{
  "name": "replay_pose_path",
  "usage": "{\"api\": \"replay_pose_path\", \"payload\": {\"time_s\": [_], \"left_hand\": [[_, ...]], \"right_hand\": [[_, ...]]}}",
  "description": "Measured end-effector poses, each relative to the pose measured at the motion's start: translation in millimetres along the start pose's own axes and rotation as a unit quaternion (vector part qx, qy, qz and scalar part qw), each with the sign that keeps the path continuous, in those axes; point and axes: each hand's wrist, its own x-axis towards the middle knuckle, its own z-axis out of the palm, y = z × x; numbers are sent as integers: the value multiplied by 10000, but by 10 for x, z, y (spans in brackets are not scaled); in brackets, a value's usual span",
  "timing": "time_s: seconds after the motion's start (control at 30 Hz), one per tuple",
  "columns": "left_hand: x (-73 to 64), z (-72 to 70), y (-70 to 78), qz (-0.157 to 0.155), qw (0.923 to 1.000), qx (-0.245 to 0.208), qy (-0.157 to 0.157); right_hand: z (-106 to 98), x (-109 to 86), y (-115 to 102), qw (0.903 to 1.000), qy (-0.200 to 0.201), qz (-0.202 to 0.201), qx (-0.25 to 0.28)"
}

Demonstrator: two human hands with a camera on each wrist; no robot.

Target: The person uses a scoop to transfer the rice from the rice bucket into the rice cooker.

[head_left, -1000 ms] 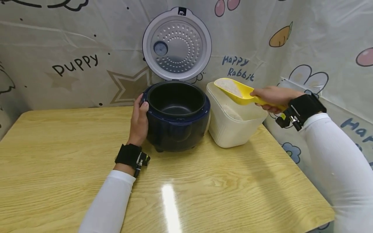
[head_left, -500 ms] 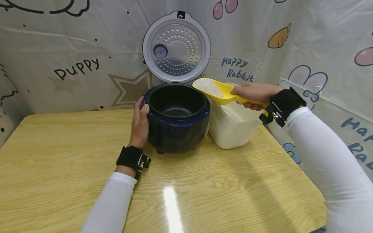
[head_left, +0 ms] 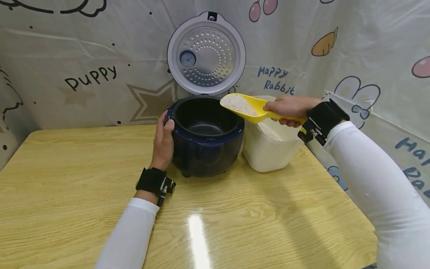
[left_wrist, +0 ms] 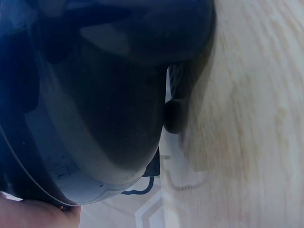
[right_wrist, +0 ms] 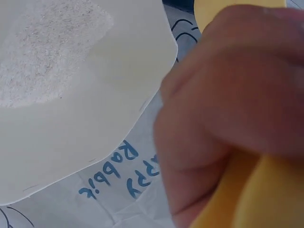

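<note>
In the head view a dark blue rice cooker [head_left: 208,160] stands with its lid [head_left: 206,56] raised. My left hand [head_left: 162,144] holds the cooker's left side, thumb near the rim; the left wrist view shows the cooker's glossy side [left_wrist: 95,114] and part of that hand [left_wrist: 38,213]. My right hand [head_left: 292,108] grips the handle of a yellow scoop [head_left: 256,117] heaped with white rice [head_left: 238,104]. The scoop's tip lies over the right rim of the black inner pot [head_left: 205,129], where a few pale specks show. In the right wrist view, fingers [right_wrist: 228,99] curl round the yellow handle.
A white bin [head_left: 268,157] stands right of the cooker, partly below the scoop, with more rice in it [right_wrist: 52,52]. The wooden table [head_left: 84,179] ends at a printed cloth [head_left: 141,45] behind and on the right.
My right hand has moved the rice-filled scoop left, from above the bin to the pot's right rim, and now holds it nearly still. My left hand has stayed on the cooker.
</note>
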Motion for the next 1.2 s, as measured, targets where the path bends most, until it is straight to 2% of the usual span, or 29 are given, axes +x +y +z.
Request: {"api": "replay_pose_path", "payload": {"time_s": [0.13, 0.37, 0.53, 0.67, 1.03, 1.2], "left_hand": [[-7, -1, 7, -8, 10000, 47, -9], [-17, 5, 15, 25, 10000, -78, -22], [-9, 7, 6, 62, 9999, -138, -34], [-2, 6, 0, 34, 9999, -111, -35], [-4, 3, 9, -125, 9999, 69, -25], [-2, 2, 1, -186, 9998, 96, -22]], "right_hand": [[-7, -1, -77, 9998, 143, -89, -137], [1, 10, -225, 9958, 577, -505, -505], [8, 53, -311, 9904, 931, -541, -869], [33, 106, -357, 9833, 1272, -540, -1186], [154, 156, -474, 9650, 2088, -509, -1504], [209, 185, -507, 9505, 2481, -709, -1729]]}}
